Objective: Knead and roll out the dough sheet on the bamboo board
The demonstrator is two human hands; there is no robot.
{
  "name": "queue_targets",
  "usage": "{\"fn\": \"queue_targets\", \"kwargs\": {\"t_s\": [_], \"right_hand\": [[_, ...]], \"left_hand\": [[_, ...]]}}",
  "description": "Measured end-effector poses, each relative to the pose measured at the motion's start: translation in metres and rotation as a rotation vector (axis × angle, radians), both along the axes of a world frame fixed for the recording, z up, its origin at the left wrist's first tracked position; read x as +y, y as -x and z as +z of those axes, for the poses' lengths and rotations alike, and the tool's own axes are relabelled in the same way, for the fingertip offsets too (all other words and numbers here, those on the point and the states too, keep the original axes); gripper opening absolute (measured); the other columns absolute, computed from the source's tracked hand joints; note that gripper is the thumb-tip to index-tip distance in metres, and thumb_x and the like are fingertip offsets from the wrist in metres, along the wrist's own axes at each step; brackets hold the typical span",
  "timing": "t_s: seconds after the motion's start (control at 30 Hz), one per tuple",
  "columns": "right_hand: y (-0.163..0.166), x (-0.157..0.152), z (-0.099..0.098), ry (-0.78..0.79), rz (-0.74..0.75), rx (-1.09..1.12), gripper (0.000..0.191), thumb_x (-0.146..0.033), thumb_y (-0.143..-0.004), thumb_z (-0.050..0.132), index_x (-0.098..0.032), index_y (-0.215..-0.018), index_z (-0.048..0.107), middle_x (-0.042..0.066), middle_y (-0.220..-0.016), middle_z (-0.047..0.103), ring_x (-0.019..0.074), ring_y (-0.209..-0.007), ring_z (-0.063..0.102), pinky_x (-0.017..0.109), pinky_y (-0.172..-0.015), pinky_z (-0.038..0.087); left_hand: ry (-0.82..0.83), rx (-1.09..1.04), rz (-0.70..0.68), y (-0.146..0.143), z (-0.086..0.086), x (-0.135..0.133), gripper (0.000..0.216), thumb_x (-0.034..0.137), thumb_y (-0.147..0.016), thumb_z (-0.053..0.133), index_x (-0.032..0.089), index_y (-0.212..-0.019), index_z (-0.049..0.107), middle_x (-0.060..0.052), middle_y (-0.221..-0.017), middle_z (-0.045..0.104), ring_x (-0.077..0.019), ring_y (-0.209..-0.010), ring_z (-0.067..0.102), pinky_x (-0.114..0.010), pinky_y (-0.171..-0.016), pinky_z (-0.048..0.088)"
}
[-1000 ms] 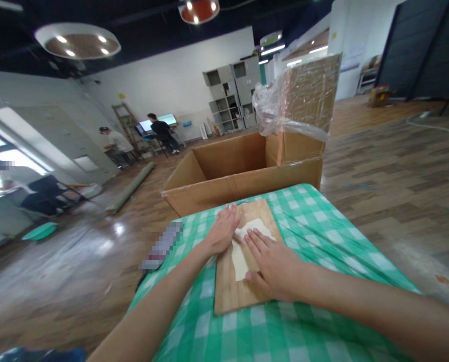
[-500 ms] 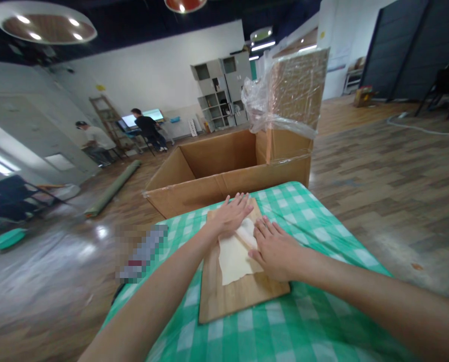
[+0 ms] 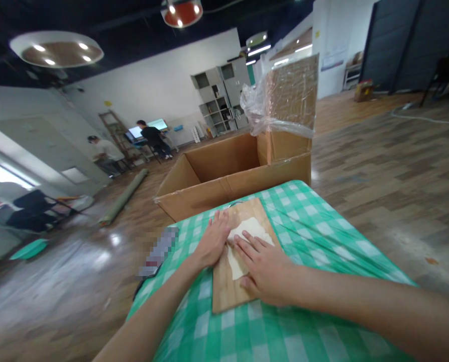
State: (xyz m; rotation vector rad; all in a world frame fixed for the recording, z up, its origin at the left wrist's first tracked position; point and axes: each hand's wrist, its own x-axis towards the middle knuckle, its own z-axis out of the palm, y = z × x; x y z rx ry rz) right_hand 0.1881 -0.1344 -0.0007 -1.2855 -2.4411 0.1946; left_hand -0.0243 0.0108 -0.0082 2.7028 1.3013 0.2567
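A pale, thinly flattened sheet of dough (image 3: 252, 227) with an uneven edge lies on a wooden cutting board (image 3: 230, 296). My left hand (image 3: 214, 239) rests at the board's left side, against the dough's left edge, fingers stretched forward. Across the near part of the dough lies my right hand (image 3: 265, 266), palm down, fingers extended toward the left. Between the hands a light, rod-like shape, perhaps a rolling pin, is mostly covered, so I cannot make out its kind.
A green-and-white checked cloth (image 3: 315, 236) covers the table. Behind it stands a large open cardboard box (image 3: 209, 193) with a plastic-wrapped piece (image 3: 292, 95). A blurred-out grey object (image 3: 158, 254) lies at the table's left edge. Several people sit farther back on the left.
My left hand has drawn back toward me and to the board's left side. My right hand has shifted toward me and left over the dough. The camera view has turned slightly.
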Motion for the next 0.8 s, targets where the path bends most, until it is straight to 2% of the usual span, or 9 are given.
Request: {"fn": "queue_targets", "kwargs": {"t_s": [0.1, 0.23, 0.4, 0.53, 0.63, 0.73, 0.8], "right_hand": [[0.0, 0.005, -0.002, 0.007, 0.021, 0.006, 0.079, -0.047, -0.102, 0.044, -0.003, -0.164, 0.023, 0.02, -0.171, 0.019, 0.0372, -0.159, 0.017, 0.054, -0.126, 0.022], [-0.013, 0.022, -0.002, 0.021, -0.039, -0.016, 0.073, -0.045, -0.104, 0.042, -0.005, -0.164, 0.026, 0.023, -0.169, 0.026, 0.0389, -0.157, 0.021, 0.058, -0.125, 0.023], [-0.041, 0.045, -0.004, 0.095, -0.146, -0.061, 0.065, -0.043, -0.105, 0.039, -0.009, -0.161, 0.036, 0.022, -0.167, 0.033, 0.0418, -0.157, 0.019, 0.062, -0.123, 0.023], [-0.052, 0.052, -0.007, 0.144, -0.204, -0.052, 0.064, -0.045, -0.103, 0.044, -0.009, -0.157, 0.042, 0.023, -0.166, 0.035, 0.0415, -0.156, 0.024, 0.062, -0.122, 0.025], [-0.048, 0.048, -0.008, 0.131, -0.187, -0.03, 0.062, -0.037, -0.103, 0.043, -0.002, -0.155, 0.043, 0.027, -0.163, 0.037, 0.0374, -0.155, 0.029, 0.055, -0.123, 0.027], [-0.04, 0.041, -0.007, 0.133, -0.205, 0.0, 0.058, -0.026, -0.102, 0.042, 0.003, -0.152, 0.044, 0.029, -0.159, 0.042, 0.0347, -0.153, 0.034, 0.048, -0.124, 0.029], [-0.036, 0.038, -0.006, 0.145, -0.261, 0.014, 0.056, -0.021, -0.1, 0.045, 0.004, -0.15, 0.044, 0.03, -0.158, 0.043, 0.0348, -0.153, 0.034, 0.045, -0.122, 0.031]], "left_hand": [[0.007, 0.006, 0.022, -0.003, -0.001, 0.0, 0.065, 0.043, -0.109, 0.007, 0.014, -0.167, 0.016, -0.011, -0.173, 0.016, -0.0246, -0.161, 0.002, -0.052, -0.129, 0.012], [-0.04, 0.041, 0.002, -0.027, -0.001, 0.017, 0.064, 0.04, -0.11, 0.009, 0.012, -0.164, 0.026, -0.014, -0.171, 0.023, -0.0286, -0.161, 0.007, -0.055, -0.128, 0.015], [-0.08, 0.013, -0.073, -0.068, -0.005, 0.048, 0.052, 0.038, -0.108, 0.031, 0.017, -0.153, 0.05, -0.016, -0.169, 0.031, -0.0358, -0.16, 0.015, -0.063, -0.126, 0.01], [-0.093, -0.083, -0.117, -0.086, -0.008, 0.063, 0.043, 0.033, -0.103, 0.047, 0.026, -0.144, 0.059, -0.01, -0.166, 0.04, -0.0324, -0.158, 0.026, -0.058, -0.127, 0.015], [-0.139, -0.241, -0.025, -0.075, -0.005, 0.057, 0.047, 0.036, -0.107, 0.038, 0.022, -0.149, 0.051, -0.013, -0.162, 0.045, -0.0291, -0.156, 0.032, -0.053, -0.126, 0.022], [-0.21, -0.428, 0.161, -0.044, 0.001, 0.038, 0.054, 0.036, -0.11, 0.015, 0.017, -0.157, 0.035, -0.017, -0.161, 0.043, -0.0256, -0.152, 0.039, -0.049, -0.122, 0.033], [-0.234, -0.495, 0.262, -0.021, 0.003, 0.021, 0.054, 0.037, -0.11, 0.014, 0.014, -0.154, 0.035, -0.02, -0.152, 0.05, -0.0263, -0.142, 0.049, -0.048, -0.117, 0.04]]}}
